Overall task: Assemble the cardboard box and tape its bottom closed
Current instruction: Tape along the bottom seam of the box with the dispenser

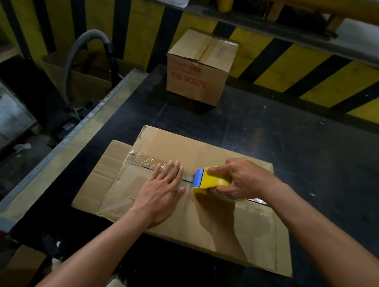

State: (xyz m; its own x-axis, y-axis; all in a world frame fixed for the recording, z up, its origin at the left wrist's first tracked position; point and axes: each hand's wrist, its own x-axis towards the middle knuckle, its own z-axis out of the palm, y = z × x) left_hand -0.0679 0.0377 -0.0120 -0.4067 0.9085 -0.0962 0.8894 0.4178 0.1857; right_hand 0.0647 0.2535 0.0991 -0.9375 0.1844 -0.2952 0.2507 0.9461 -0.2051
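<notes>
We are in the taping step: the cardboard box [182,199] lies near us on the dark table [313,147], its bottom flaps folded shut and meeting along a seam that runs from far left to near right. Our left hand [163,191] lies flat with fingers spread, pressing down the clear tape [140,161] already laid over the left stretch of the seam. Our right hand [241,177] is wrapped tight around the yellow tape dispenser [208,180], whose blue front edge sits on the seam just right of the left fingertips. We judge about half the seam is covered. Next we should draw the dispenser on toward the right edge, keeping it centred on the seam, then cut. A sealed printed box [197,68] stands well apart at the far side.
</notes>
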